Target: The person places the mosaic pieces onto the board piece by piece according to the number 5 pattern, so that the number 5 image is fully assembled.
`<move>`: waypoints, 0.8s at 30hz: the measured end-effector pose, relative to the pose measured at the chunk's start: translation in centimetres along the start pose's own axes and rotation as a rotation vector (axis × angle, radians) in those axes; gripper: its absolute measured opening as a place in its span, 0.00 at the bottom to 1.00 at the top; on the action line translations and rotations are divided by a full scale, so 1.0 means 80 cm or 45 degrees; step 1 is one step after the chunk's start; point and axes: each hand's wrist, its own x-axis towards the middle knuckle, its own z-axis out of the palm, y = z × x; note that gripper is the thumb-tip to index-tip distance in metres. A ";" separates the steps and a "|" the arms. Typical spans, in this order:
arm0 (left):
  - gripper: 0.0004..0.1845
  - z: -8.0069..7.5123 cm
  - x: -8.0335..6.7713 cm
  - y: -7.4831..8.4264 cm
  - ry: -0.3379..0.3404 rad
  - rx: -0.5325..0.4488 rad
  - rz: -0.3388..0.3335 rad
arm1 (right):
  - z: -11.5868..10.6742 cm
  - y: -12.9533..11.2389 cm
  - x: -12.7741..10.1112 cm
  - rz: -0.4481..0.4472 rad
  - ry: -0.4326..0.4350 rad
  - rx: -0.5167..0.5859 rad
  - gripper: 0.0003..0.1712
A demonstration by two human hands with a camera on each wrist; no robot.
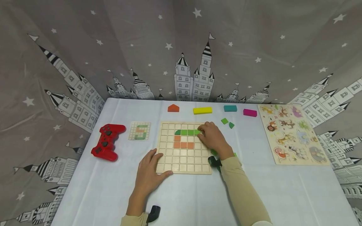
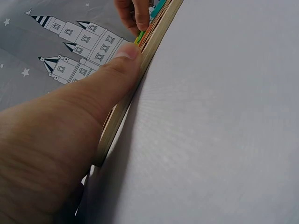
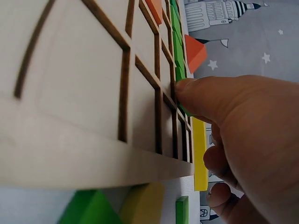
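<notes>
Head view, hands: left hand (image 1: 149,173) lies flat, fingers straight, pressing the near left corner of the wooden grid board (image 1: 183,163); right hand (image 1: 212,137) pinches a green tile (image 1: 197,132) at the end of the green row.
Head view, tile: it sits in the board's second row, right of centre, touching its green neighbours.
Head view, count: one board, four orange tiles (image 1: 183,145) set in it, two loose green tiles (image 1: 227,122) beyond the right hand, one pattern card (image 1: 139,131), one red game controller (image 1: 107,142), four coloured blocks (image 1: 202,110) along the far edge, one animal puzzle (image 1: 292,134).
Left wrist view: thumb (image 2: 122,65) bears on the board's thin edge (image 2: 122,115), steadying it on the white cloth (image 2: 224,121).
Right wrist view: thumb tip (image 3: 189,89) nips the tile (image 3: 180,74) against the grid's raised ribs.
Handling, judged: the tile looks light, stiff and smooth, likely to slip; best pinched by its opposite edges. The board looks rigid and slides easily unless held.
</notes>
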 end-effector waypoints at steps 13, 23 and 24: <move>0.47 -0.001 -0.001 -0.003 0.025 -0.005 0.016 | 0.002 -0.003 0.002 0.008 -0.002 0.047 0.17; 0.47 0.000 -0.001 -0.004 0.008 -0.004 0.003 | -0.004 0.013 -0.020 0.070 0.030 0.167 0.21; 0.47 0.000 -0.001 -0.004 0.010 -0.003 0.004 | -0.006 0.016 -0.025 0.086 0.037 0.176 0.21</move>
